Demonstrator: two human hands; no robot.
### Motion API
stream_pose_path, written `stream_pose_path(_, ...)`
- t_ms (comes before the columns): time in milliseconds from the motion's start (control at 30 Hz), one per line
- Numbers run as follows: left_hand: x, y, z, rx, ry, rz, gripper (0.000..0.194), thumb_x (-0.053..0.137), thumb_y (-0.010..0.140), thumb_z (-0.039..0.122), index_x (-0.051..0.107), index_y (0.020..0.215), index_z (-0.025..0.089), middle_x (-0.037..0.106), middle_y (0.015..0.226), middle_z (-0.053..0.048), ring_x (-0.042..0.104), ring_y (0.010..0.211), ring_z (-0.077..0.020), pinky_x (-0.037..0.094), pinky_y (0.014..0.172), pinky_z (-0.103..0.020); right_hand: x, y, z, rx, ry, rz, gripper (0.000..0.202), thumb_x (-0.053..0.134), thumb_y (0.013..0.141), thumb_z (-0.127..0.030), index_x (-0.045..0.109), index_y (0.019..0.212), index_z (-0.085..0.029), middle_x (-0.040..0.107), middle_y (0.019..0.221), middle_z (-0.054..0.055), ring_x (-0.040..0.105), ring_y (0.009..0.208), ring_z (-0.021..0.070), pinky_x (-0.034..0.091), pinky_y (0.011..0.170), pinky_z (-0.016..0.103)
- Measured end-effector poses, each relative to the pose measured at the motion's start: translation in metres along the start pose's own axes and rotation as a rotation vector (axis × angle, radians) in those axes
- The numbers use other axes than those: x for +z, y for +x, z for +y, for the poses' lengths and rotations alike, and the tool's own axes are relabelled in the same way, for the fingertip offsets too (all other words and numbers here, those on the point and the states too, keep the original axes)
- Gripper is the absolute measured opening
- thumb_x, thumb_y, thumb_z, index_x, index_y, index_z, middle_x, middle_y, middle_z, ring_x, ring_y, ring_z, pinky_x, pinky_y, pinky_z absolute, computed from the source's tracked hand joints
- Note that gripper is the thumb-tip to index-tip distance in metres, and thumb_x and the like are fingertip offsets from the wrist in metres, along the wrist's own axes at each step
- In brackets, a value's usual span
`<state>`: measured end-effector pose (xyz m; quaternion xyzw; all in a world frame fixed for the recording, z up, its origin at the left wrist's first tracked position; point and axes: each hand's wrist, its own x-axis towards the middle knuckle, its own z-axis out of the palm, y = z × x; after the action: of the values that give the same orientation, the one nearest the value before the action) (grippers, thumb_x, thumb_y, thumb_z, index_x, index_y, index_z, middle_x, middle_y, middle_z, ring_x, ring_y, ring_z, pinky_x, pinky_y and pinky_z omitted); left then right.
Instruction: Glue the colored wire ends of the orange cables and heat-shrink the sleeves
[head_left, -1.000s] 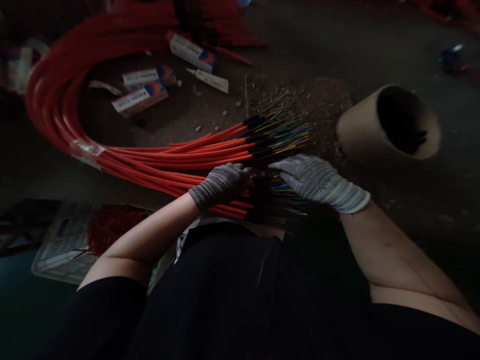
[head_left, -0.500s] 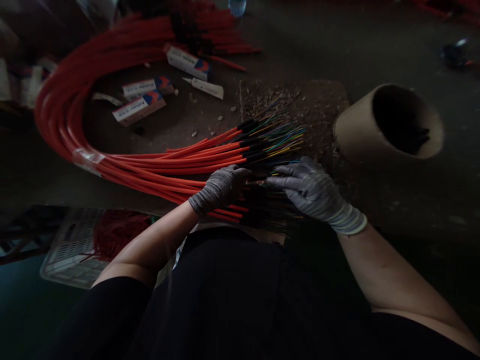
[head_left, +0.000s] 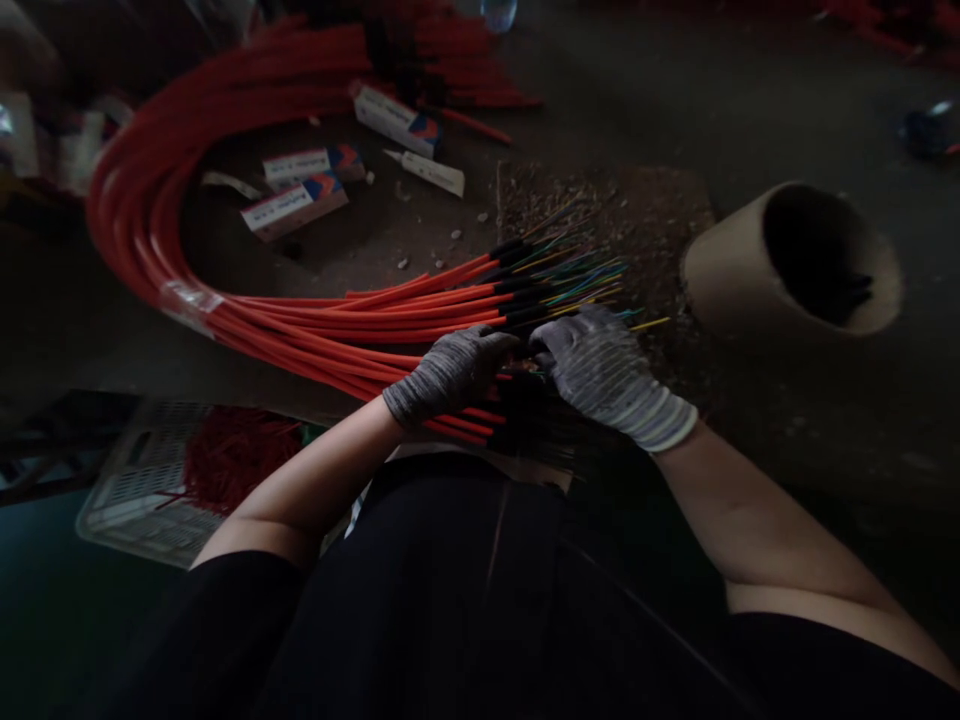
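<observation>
A bundle of orange cables (head_left: 315, 322) runs to black sleeves (head_left: 517, 290) at its ends, from which thin coloured wires (head_left: 592, 280) fan out. My left hand (head_left: 461, 368), in a grey knit glove, is closed round the end of one cable. Close by on the right, my gloved right hand (head_left: 589, 362) has its fingers curled together at that cable's end. Yellow and blue wire tips stick out past its far side, and it appears closed on these wires. The fingertips of both hands are partly hidden in shadow.
A cardboard tube (head_left: 724, 265) with dark pieces inside lies on the right, near a board (head_left: 637, 195) strewn with scraps. Small boxes (head_left: 296, 207) and a white tube (head_left: 433, 172) lie behind the cables. At lower left, a plastic basket (head_left: 135, 500) holds red strips.
My right hand has moved left towards my left hand, and its outstretched fingers have curled in. Yellow wire now shows beyond it. The whole view has shifted slightly.
</observation>
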<state>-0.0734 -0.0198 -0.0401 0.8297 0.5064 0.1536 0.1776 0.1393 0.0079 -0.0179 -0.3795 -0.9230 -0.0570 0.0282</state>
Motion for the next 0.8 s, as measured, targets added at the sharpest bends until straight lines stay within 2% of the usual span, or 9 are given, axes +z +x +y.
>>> stream_pose_path(167, -0.001, -0.009, -0.004, -0.021, -0.041, 0.084, 0.032, 0.055, 0.097, 0.023, 0.07, 0.124, 0.013, 0.075, 0.11, -0.013, 0.072, 0.102, -0.0239, 0.057, 0.091, -0.035, 0.006, 0.0, 0.001, -0.046, -0.036, 0.065, 0.031, 0.042, 0.098, -0.022, 0.069, 0.106, -0.012, 0.07, 0.092, 0.013, 0.058, 0.09, 0.028, 0.033, 0.104, 0.044)
stream_pose_path(333, 0.003, -0.011, -0.008, 0.051, -0.068, 0.149, 0.037, 0.052, 0.097, 0.02, 0.068, 0.131, 0.017, 0.073, 0.11, -0.012, 0.071, 0.096, -0.0194, 0.055, 0.084, -0.028, 0.013, 0.002, 0.004, -0.062, 0.053, 0.115, 0.033, 0.041, 0.098, -0.021, 0.071, 0.108, -0.012, 0.072, 0.092, 0.013, 0.061, 0.092, 0.0265, 0.036, 0.108, 0.046)
stream_pose_path(467, 0.0, 0.002, -0.009, 0.001, 0.042, 0.092, 0.036, 0.052, 0.097, 0.022, 0.07, 0.128, 0.019, 0.071, 0.105, -0.01, 0.069, 0.087, -0.0184, 0.051, 0.075, -0.027, 0.009, 0.008, 0.01, -0.023, 0.121, 0.105, 0.032, 0.045, 0.098, -0.023, 0.072, 0.113, -0.016, 0.075, 0.102, 0.013, 0.065, 0.101, 0.029, 0.04, 0.108, 0.054)
stream_pose_path(533, -0.006, 0.009, -0.008, -0.062, 0.168, 0.063, 0.032, 0.055, 0.096, 0.025, 0.072, 0.123, 0.019, 0.07, 0.11, -0.011, 0.068, 0.09, -0.0205, 0.05, 0.074, -0.028, 0.0, 0.008, 0.017, 0.034, 0.184, 0.168, 0.033, 0.049, 0.098, -0.028, 0.071, 0.121, -0.017, 0.074, 0.117, 0.014, 0.065, 0.111, 0.0314, 0.044, 0.106, 0.055)
stream_pose_path(600, -0.014, 0.01, -0.006, -0.094, 0.283, 0.017, 0.029, 0.055, 0.097, 0.027, 0.073, 0.117, 0.018, 0.07, 0.113, -0.013, 0.069, 0.094, -0.0228, 0.05, 0.073, -0.029, -0.009, 0.0, 0.027, 0.11, 0.328, 0.246, 0.037, 0.051, 0.1, -0.035, 0.07, 0.127, -0.017, 0.073, 0.124, 0.013, 0.068, 0.113, 0.0297, 0.051, 0.1, 0.05)
stream_pose_path(633, -0.019, 0.009, -0.005, -0.084, 0.313, -0.036, 0.029, 0.053, 0.098, 0.028, 0.074, 0.116, 0.018, 0.07, 0.112, -0.013, 0.069, 0.095, -0.0237, 0.051, 0.074, -0.03, -0.012, -0.006, 0.031, 0.126, 0.421, 0.238, 0.038, 0.051, 0.1, -0.037, 0.07, 0.127, -0.018, 0.074, 0.122, 0.012, 0.07, 0.11, 0.0275, 0.055, 0.096, 0.045)
stream_pose_path(700, -0.025, 0.0, -0.002, -0.024, 0.314, -0.193, 0.032, 0.05, 0.101, 0.033, 0.072, 0.117, 0.017, 0.072, 0.108, -0.013, 0.071, 0.097, -0.0254, 0.054, 0.077, -0.031, -0.012, -0.021, 0.036, 0.078, 0.544, 0.098, 0.039, 0.052, 0.1, -0.041, 0.069, 0.127, -0.019, 0.076, 0.12, 0.009, 0.073, 0.106, 0.0247, 0.058, 0.093, 0.04)
stream_pose_path(767, -0.026, -0.011, -0.003, 0.031, 0.288, -0.303, 0.037, 0.052, 0.1, 0.039, 0.068, 0.125, 0.017, 0.073, 0.113, -0.013, 0.072, 0.102, -0.0271, 0.056, 0.082, -0.035, -0.005, -0.037, 0.036, 0.006, 0.5, -0.09, 0.047, 0.058, 0.096, -0.043, 0.066, 0.134, -0.017, 0.073, 0.128, 0.012, 0.071, 0.113, 0.0283, 0.058, 0.097, 0.043)
stream_pose_path(800, -0.025, -0.016, -0.004, 0.046, 0.278, -0.318, 0.04, 0.054, 0.099, 0.041, 0.066, 0.128, 0.017, 0.072, 0.12, -0.015, 0.072, 0.104, -0.028, 0.057, 0.084, -0.036, 0.0, -0.044, 0.033, 0.001, 0.435, -0.15, 0.054, 0.06, 0.094, -0.044, 0.062, 0.139, -0.014, 0.069, 0.133, 0.015, 0.069, 0.118, 0.0315, 0.057, 0.1, 0.046)
